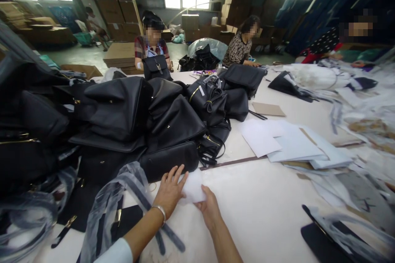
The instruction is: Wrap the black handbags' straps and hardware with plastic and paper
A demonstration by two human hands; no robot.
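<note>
A small white sheet of paper (195,187) is between my hands, over the pale table. My right hand (210,207) pinches its right edge between thumb and fingers. At the paper's left side, my left hand (171,189) has its fingers stretched out and apart, with the thumb by the paper's edge. Just beyond its fingertips lies a black bag (169,158), at the front of a heap of black leather-like bags (120,102). Plastic-wrapped straps (123,185) lie under and beside my left forearm. Whether the left fingertips touch the bag, I cannot tell.
White sheets (296,144) lie to the right, with a brown card (269,109) behind them. A black flap piece with wrapped straps (327,238) sits at the lower right. Across the table, one person holds a black backpack (157,67); other people sit farther right.
</note>
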